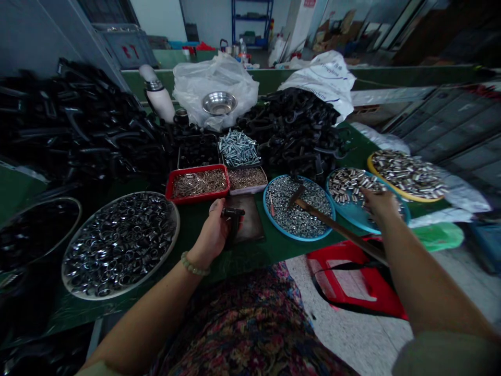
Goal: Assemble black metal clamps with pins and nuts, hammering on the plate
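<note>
My left hand (pixel 215 230) is closed around a black bracket-like part (pixel 234 222), just over the near left side of a flat dark metal plate (pixel 251 218). My right hand (pixel 381 204) reaches into a blue round tray (pixel 354 219) of short shiny metal sleeves (pixel 348 183). Its fingers are drawn together at the pile, and whatever lies between them is hidden. Between my hands, a hammer (pixel 324 216) rests across another blue tray (pixel 270 209) full of small silvery metal parts (pixel 293 196). The hammer's handle sticks out toward my right forearm.
Left lies a wide tray (pixel 177 224) of dark shiny rings. Ahead stand a red tray (pixel 169 190) of small pins, a box of silvery screws (pixel 238 148) and heaps of black parts (pixel 301 125). A yellow tray (pixel 422 198) of sleeves sits far right; a red bag (pixel 340 282) lies below.
</note>
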Motion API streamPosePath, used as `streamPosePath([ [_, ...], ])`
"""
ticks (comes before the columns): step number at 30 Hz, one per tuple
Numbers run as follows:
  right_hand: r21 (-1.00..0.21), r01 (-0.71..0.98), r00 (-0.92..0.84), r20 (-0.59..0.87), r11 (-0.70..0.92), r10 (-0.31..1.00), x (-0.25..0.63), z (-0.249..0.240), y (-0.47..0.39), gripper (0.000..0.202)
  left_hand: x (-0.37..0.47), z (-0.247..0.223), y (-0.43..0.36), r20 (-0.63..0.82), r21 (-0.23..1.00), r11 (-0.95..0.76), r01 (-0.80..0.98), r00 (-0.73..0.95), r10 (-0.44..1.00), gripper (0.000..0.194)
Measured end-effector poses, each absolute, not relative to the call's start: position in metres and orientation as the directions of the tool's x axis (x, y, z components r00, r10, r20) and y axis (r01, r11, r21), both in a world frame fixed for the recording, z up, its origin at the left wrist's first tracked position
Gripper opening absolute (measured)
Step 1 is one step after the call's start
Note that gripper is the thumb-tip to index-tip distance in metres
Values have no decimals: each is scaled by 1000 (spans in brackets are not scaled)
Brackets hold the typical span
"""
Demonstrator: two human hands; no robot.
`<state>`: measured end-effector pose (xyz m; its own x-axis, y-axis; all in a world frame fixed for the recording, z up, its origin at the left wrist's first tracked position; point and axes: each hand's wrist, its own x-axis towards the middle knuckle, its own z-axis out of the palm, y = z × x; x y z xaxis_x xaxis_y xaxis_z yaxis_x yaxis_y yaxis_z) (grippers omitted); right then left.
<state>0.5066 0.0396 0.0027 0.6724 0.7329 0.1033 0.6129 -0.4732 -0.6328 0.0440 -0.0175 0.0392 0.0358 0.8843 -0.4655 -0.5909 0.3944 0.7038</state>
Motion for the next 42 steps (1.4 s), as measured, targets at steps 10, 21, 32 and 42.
streamPosePath([
  [10, -809, 418, 709, 6, -413, 705, 510, 15, 28, 17, 45, 32, -21, -445, 713, 379, -590, 37, 895, 21],
  [21, -981, 2, 703, -135, -193, 698, 490, 10, 27, 21, 43, 30, -28, -459, 733, 399, -551, 33, 888, 32],
  [32, -999, 34, 97, -16, -20, 995, 344, 42, 0, 22, 52, 16, -31, -96, 993, 95, -65, 0, 995, 79],
  [42, -991, 84, -285, 80, 108, 955, 211, 50, -14, 18, 38, 31, -28, 240, 931, -260, 255, 108, 965, 76],
])
